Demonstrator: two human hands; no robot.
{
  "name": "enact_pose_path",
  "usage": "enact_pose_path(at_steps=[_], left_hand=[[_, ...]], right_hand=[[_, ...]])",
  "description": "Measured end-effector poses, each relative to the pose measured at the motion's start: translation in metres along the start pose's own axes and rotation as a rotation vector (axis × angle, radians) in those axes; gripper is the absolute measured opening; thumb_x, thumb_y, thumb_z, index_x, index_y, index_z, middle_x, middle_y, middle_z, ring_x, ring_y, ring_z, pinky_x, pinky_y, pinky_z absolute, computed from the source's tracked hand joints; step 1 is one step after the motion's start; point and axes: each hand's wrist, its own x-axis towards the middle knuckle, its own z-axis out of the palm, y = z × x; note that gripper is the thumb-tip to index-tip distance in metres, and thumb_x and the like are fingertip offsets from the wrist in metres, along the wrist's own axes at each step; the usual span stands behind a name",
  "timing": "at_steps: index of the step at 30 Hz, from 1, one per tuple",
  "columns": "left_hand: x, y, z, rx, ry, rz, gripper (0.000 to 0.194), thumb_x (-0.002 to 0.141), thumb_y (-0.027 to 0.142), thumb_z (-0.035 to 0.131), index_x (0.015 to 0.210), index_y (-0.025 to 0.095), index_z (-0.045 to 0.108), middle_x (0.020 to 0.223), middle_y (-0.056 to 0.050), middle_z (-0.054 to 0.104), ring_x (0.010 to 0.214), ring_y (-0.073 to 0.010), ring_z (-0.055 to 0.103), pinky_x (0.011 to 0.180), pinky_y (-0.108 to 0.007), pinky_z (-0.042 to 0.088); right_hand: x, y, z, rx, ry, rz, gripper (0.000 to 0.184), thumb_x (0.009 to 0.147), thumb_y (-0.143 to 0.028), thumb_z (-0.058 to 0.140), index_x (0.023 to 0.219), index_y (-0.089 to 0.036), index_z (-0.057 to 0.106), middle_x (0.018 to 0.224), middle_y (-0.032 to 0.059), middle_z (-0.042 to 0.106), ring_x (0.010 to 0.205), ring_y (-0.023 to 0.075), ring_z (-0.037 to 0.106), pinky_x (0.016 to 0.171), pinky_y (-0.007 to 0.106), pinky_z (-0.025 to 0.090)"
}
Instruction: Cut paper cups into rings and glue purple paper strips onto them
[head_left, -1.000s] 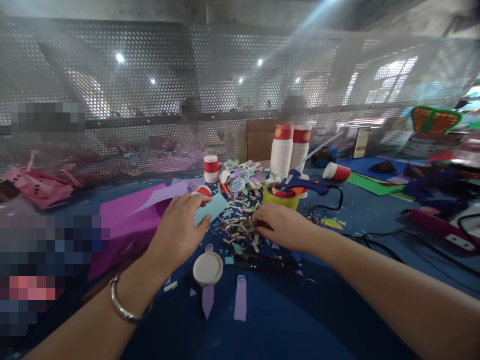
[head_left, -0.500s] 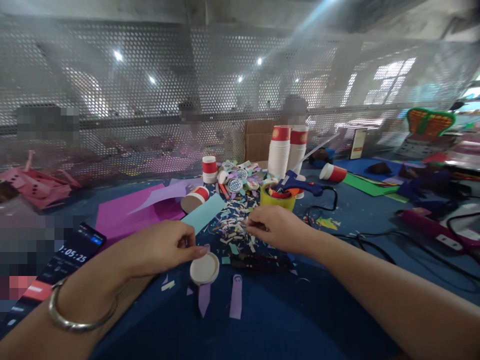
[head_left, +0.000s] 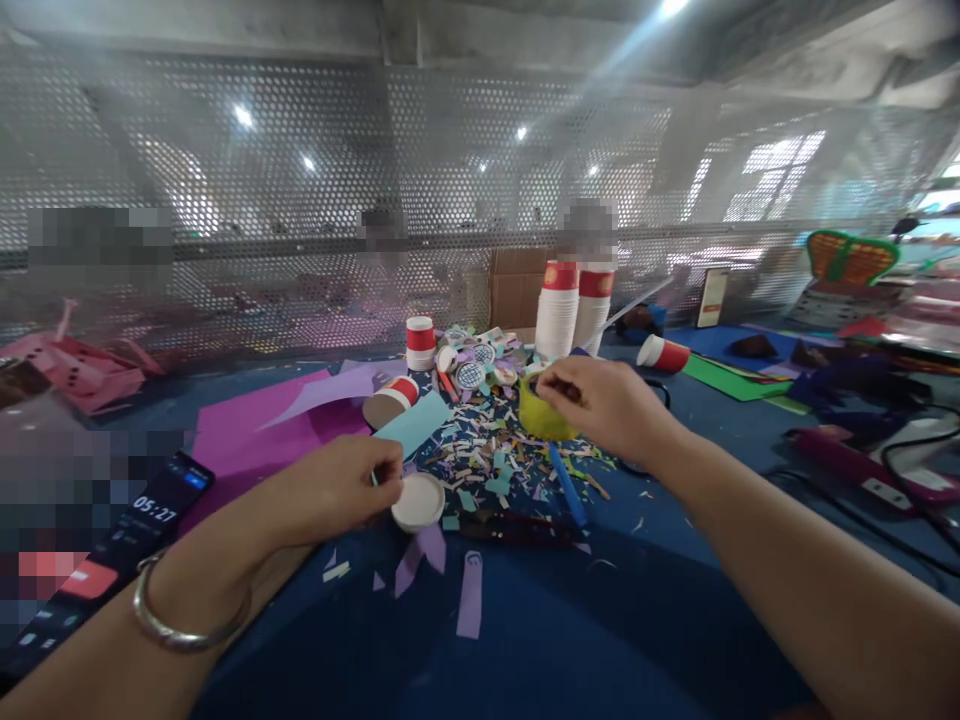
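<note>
My left hand (head_left: pixel 345 485) has its fingertips pinched at the edge of a white paper cup bottom (head_left: pixel 418 502), a shallow round disc with two purple paper strips (head_left: pixel 430 548) hanging below it. My right hand (head_left: pixel 611 405) bends its fingers over the rim of a yellow tub (head_left: pixel 541 415); what they grip there is hidden. The hand mostly covers the glue gun at the tub, with its black cord showing behind. A blue stick-like tool (head_left: pixel 568 487) lies among paper scraps (head_left: pixel 487 450). One loose purple strip (head_left: pixel 470 595) lies in front.
Behind stand tall stacks of paper cups (head_left: pixel 556 320) and a pile of decorated discs (head_left: pixel 472 370). A cup (head_left: pixel 395 397) lies by the light-blue paper (head_left: pixel 414 425) and magenta sheets (head_left: pixel 259 420). A phone (head_left: pixel 154 515) is at left, a power strip (head_left: pixel 862 465) at right.
My left hand came down from the light-blue paper to the disc, which has shifted and now shows two strips. My right hand moved from the scraps to the yellow tub, uncovering the blue tool.
</note>
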Motion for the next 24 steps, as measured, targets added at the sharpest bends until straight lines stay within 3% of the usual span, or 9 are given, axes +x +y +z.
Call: enact_pose_path(at_steps=[3, 6, 9, 13, 16, 19, 24], left_hand=[[0.009, -0.005, 0.006, -0.045, 0.150, 0.057, 0.015, 0.078, 0.027, 0.055, 0.066, 0.021, 0.049, 0.060, 0.003, 0.055, 0.056, -0.0148, 0.054, 0.053, -0.028, 0.035], [0.017, -0.007, 0.012, -0.283, 0.264, 0.066, 0.015, 0.078, 0.029, 0.059, 0.070, 0.021, 0.049, 0.067, 0.002, 0.056, 0.060, -0.0156, 0.058, 0.056, -0.029, 0.043], [0.020, -0.004, 0.017, -0.599, 0.345, 0.049, 0.021, 0.074, 0.032, 0.067, 0.077, 0.021, 0.050, 0.075, 0.002, 0.057, 0.067, -0.0171, 0.060, 0.060, -0.031, 0.050], [0.021, 0.000, 0.021, -0.898, 0.488, 0.059, 0.043, 0.064, 0.026, 0.079, 0.100, 0.021, 0.055, 0.088, 0.000, 0.063, 0.084, -0.0199, 0.063, 0.077, -0.035, 0.051], [0.021, 0.003, 0.022, -1.015, 0.494, 0.047, 0.041, 0.062, 0.024, 0.080, 0.098, 0.019, 0.061, 0.090, -0.002, 0.066, 0.090, -0.0210, 0.063, 0.086, -0.036, 0.048], [0.021, 0.007, 0.022, -1.074, 0.485, 0.007, 0.026, 0.064, 0.024, 0.079, 0.084, 0.017, 0.065, 0.086, -0.004, 0.068, 0.087, -0.0212, 0.063, 0.086, -0.036, 0.047], [0.018, 0.016, 0.025, -1.175, 0.411, -0.027, 0.019, 0.066, 0.022, 0.078, 0.079, 0.017, 0.065, 0.095, -0.007, 0.069, 0.096, -0.0251, 0.062, 0.085, -0.038, 0.050]], right_hand=[[0.002, 0.014, -0.010, -0.139, 0.105, 0.044, 0.014, 0.089, -0.024, 0.053, 0.082, -0.019, 0.063, 0.080, 0.0067, 0.065, 0.073, 0.0209, 0.058, 0.066, 0.033, 0.041], [0.003, 0.025, -0.017, -0.318, 0.138, 0.079, 0.012, 0.087, -0.028, 0.058, 0.083, -0.018, 0.064, 0.084, 0.0096, 0.066, 0.085, 0.0263, 0.059, 0.073, 0.036, 0.043], [0.001, 0.031, -0.018, -0.455, 0.054, 0.202, 0.020, 0.084, -0.037, 0.062, 0.091, -0.018, 0.065, 0.094, 0.0118, 0.068, 0.097, 0.0318, 0.059, 0.074, 0.038, 0.044], [-0.001, 0.032, -0.012, -0.482, -0.087, 0.364, 0.039, 0.082, -0.047, 0.060, 0.108, -0.018, 0.060, 0.096, 0.0132, 0.071, 0.086, 0.0337, 0.065, 0.060, 0.036, 0.043], [-0.001, 0.033, -0.010, -0.472, -0.107, 0.382, 0.046, 0.082, -0.051, 0.059, 0.114, -0.018, 0.057, 0.092, 0.0136, 0.072, 0.081, 0.0337, 0.067, 0.057, 0.035, 0.042], [0.000, 0.034, -0.011, -0.478, -0.103, 0.401, 0.048, 0.081, -0.052, 0.059, 0.115, -0.018, 0.055, 0.096, 0.0145, 0.072, 0.085, 0.0346, 0.068, 0.059, 0.035, 0.042], [0.000, 0.036, -0.018, -0.503, -0.075, 0.440, 0.051, 0.078, -0.053, 0.060, 0.115, -0.018, 0.053, 0.095, 0.0142, 0.072, 0.085, 0.0346, 0.068, 0.060, 0.036, 0.043]])
